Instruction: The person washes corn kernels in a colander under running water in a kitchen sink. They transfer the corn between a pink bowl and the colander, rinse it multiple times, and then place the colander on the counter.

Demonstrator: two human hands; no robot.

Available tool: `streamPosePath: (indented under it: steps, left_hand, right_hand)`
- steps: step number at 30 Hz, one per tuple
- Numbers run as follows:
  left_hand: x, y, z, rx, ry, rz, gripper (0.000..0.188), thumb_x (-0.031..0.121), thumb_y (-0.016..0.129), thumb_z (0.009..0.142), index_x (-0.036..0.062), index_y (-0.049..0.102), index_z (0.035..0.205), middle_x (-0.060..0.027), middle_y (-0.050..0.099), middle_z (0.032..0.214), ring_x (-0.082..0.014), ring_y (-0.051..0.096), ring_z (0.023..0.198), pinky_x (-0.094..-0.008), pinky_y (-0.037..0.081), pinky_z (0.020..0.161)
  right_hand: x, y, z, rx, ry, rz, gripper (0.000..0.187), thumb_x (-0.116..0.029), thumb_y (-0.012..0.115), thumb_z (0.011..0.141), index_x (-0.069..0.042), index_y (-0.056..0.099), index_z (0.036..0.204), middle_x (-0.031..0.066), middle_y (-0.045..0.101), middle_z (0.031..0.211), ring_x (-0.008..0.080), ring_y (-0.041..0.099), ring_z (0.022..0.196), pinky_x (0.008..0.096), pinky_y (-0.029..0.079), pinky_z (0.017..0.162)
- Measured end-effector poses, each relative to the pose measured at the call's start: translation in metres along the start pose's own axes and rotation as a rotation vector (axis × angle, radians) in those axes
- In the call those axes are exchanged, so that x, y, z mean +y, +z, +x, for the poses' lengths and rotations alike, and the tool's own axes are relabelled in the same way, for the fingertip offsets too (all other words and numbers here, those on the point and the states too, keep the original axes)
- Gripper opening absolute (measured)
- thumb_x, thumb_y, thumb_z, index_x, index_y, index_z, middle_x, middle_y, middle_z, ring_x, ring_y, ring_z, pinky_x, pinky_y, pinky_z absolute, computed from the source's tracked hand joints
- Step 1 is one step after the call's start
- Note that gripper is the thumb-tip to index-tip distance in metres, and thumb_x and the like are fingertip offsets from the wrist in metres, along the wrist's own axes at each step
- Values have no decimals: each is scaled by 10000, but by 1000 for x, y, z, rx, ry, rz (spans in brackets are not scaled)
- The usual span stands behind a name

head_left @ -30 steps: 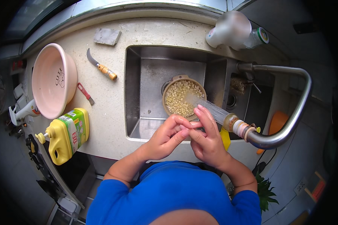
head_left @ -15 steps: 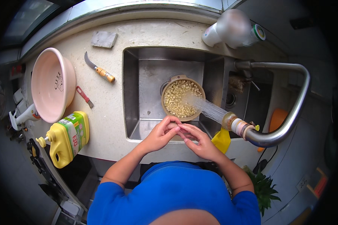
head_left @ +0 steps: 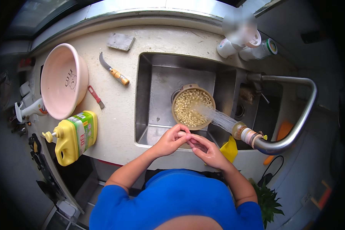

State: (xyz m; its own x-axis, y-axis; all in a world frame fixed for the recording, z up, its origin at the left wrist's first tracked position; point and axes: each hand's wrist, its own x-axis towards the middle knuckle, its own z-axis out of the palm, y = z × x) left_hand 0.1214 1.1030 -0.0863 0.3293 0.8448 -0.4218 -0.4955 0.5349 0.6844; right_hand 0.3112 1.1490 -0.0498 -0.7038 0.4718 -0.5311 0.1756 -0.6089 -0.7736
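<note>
My left hand (head_left: pixel 171 140) and my right hand (head_left: pixel 210 152) meet over the front edge of the sink (head_left: pixel 157 82). The left fingers are bent in a pinch against the right fingertips. My right hand is cupped, its fingers close together and curled toward the left. Whatever lies between them, if anything, is too small or hidden to make out. Just beyond the hands, a round tan bowl (head_left: pixel 174 117) stands in the sink, filled with water and many pale yellow kernels (head_left: pixel 188 105). A water stream (head_left: pixel 220 118) runs into it from the curved metal faucet (head_left: pixel 310 111).
Left on the counter are a pink basin (head_left: pixel 59 88), a yellow pump jug (head_left: pixel 69 143), a small red-handled brush (head_left: pixel 96 97), a curved knife (head_left: pixel 119 75) and a grey stone block (head_left: pixel 120 41). A yellow cloth (head_left: pixel 229 149) hangs at the sink's front right. Containers (head_left: pixel 253 51) stand behind.
The view has shifted, so the counter and sink sit slightly further right and lower. My fingers have changed position against each other. Water keeps running into the bowl.
</note>
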Motion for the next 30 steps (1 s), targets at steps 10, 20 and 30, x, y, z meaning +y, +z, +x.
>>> streamPosePath:
  steps: [10,20,30]
  left_hand:
    - [49,23,-9,21,82,-68,210,29,535,883,51,394,1037,-179,596,1067,-209,546,1060,-322,428,902]
    - [78,30,-26,-52,304,295,254,-79,576,799,11,437,991,-178,615,969,-285,583,1041,-393,441,932]
    - [84,30,-25,-68,369,353,148,-68,605,781,-7,522,888,-147,645,882,-278,615,982,-411,445,930]
  right_hand:
    - [-36,9,1,285,-526,-1126,614,14,599,708,-269,512,1246,185,364,1325,395,404,1190,499,355,969]
    - [-63,5,-6,198,-679,-1220,611,21,606,700,-367,548,1167,150,372,1330,380,388,1213,582,328,972]
    - [-62,6,-8,187,-691,-1227,595,10,618,693,-350,553,1162,152,380,1324,377,390,1212,579,343,966]
